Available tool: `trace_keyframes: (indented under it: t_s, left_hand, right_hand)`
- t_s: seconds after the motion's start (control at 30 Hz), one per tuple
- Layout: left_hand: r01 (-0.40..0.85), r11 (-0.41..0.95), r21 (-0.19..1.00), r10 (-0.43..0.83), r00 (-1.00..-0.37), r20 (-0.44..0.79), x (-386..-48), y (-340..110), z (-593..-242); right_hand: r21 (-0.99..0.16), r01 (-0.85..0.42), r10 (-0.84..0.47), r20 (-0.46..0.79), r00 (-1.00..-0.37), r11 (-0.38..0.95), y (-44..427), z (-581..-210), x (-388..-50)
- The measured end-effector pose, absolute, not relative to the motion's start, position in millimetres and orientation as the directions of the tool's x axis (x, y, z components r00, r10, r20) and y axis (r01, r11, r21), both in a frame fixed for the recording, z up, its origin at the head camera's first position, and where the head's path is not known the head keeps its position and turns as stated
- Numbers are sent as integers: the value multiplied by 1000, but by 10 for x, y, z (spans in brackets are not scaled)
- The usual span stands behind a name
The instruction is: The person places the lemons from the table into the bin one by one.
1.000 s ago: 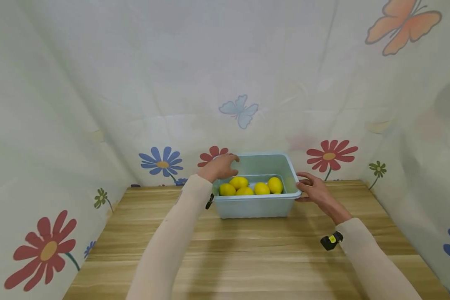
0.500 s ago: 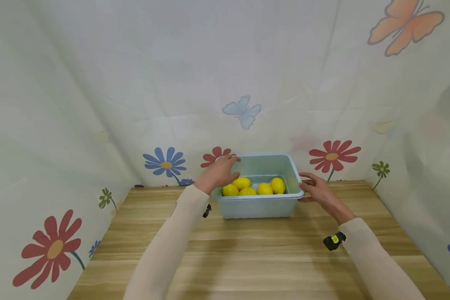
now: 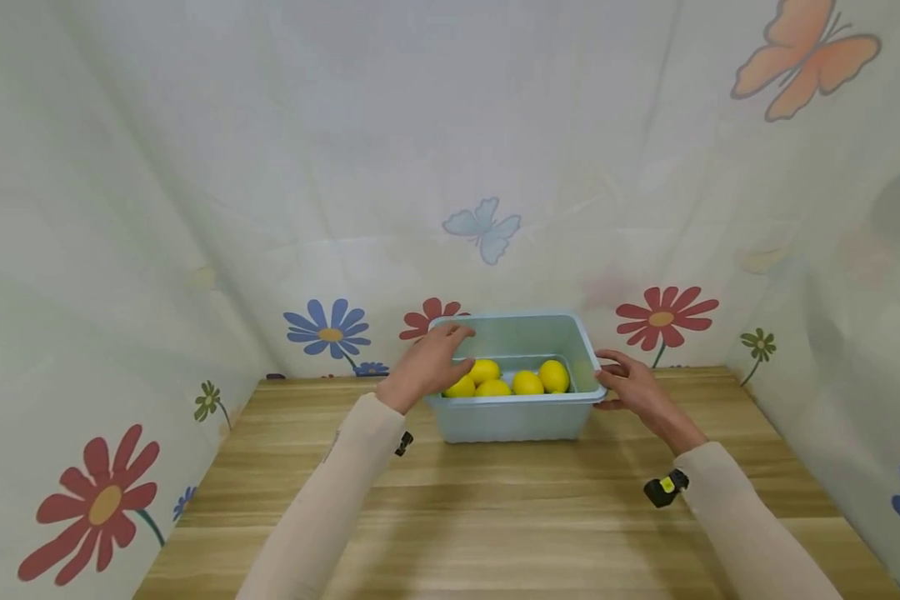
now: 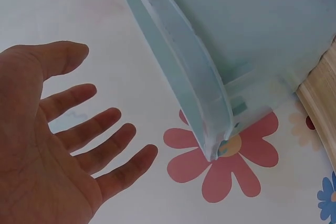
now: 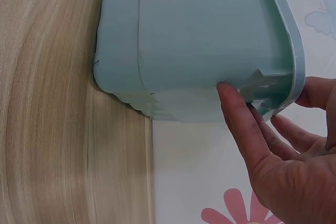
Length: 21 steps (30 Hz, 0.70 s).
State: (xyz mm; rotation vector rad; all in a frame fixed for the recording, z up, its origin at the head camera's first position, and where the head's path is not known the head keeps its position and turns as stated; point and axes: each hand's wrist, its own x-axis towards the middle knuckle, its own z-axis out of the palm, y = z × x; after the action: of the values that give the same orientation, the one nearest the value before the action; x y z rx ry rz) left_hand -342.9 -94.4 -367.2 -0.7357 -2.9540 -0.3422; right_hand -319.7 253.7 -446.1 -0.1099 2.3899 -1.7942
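Note:
A light blue plastic bin stands upright on the table with several yellow lemons inside. My right hand holds its right rim; in the right wrist view the thumb is at the rim and the fingers lie against the outer wall beneath it. At the bin's left side is my left hand, its fingers spread and loosely bent, holding nothing. A gap shows between that hand and the bin's rim in the left wrist view. The left hand covers part of the left rim in the head view.
The wood-grain table reaches back to a white cloth wall printed with flowers and butterflies. Similar cloth closes off the left and right sides. The bin stands near the table's back edge.
My left hand has drawn back a little to the left and toward me from the bin's left rim. The right hand stays at the right rim; bin and lemons look unmoved.

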Motion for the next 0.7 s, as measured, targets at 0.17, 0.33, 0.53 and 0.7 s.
trace_keyframes:
  t_s: [0.17,0.33,0.53,0.7]
  left_hand:
    - [488,848,207,465,-872,151,-3357,-954,-3689]
    - [504,837,212,477,-863,167,-3274,-936,-3699]
    - [488,853,187,459,-870,180,-3223,-918,-3700]
    - [475,858,197,441,-876,193,-3192,-911,-3711]
  right_hand:
    - [-961,29,-146,-72,-987,276,2534,-4472,-3185]
    - [-957,22,-138,-64,-988,288,2542,-4484,-3173]
    - [-937,1,-125,-48,-991,348,2520,-4418,-3176]
    - [-844,-64,-93,17,-996,532,2486,-4325,-3166]
